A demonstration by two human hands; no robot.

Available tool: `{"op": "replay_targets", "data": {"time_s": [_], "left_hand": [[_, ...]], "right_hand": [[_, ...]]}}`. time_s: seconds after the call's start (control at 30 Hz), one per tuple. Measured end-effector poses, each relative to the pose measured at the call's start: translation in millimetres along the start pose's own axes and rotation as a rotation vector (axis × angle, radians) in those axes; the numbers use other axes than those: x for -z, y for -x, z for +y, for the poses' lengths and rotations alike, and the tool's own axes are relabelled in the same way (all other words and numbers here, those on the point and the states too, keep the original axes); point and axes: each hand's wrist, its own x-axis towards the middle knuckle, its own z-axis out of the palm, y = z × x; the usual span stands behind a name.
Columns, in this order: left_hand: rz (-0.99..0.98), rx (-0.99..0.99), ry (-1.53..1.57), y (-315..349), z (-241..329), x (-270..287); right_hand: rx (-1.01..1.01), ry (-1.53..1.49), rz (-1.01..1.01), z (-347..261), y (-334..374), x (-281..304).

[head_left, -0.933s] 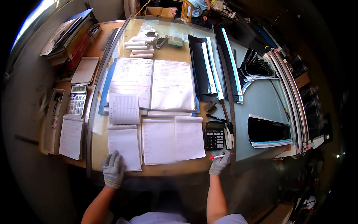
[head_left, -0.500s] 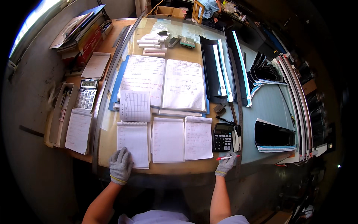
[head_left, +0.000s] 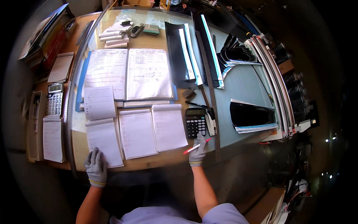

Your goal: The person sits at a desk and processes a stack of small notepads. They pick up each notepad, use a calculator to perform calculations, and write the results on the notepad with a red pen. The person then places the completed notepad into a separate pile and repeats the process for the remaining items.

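My left hand (head_left: 96, 167), in a grey glove, rests flat on the lower corner of a white notepad (head_left: 102, 142) at the desk's near edge. My right hand (head_left: 198, 150), also gloved, holds a red pen (head_left: 195, 146) and touches the bottom of a black calculator (head_left: 195, 122). Two more notepads (head_left: 153, 130) lie between the hands. Above them an open blue binder (head_left: 128, 74) shows two printed pages, with a smaller lined sheet (head_left: 99, 102) overlapping its lower left.
A long steel ruler (head_left: 211, 93) runs up the desk right of the calculator. Black sheets with blue edges (head_left: 190, 52) and a black stack (head_left: 249, 115) lie on the right. A second calculator (head_left: 55, 98) sits on a side shelf at left. White rolls (head_left: 113, 37) lie at the back.
The view has shifted closer to the desk. My right hand has moved up from the desk edge to the calculator's lower edge; my left hand stays on the notepad corner.
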Motion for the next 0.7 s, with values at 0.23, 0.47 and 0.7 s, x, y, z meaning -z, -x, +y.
{"op": "replay_targets", "data": {"time_s": [0.23, 0.47, 0.7], "left_hand": [[-0.012, -0.021, -0.046, 1, -3, -3], [-0.019, -0.012, -0.044, 1, -4, -4], [-0.017, -0.006, -0.040, 2, -4, -5]], "right_hand": [[0.090, 0.001, -0.068, -9, -5, 5], [0.211, -0.015, -0.126, -25, -16, 2], [0.187, -0.073, -0.226, -29, -27, 3]]}}
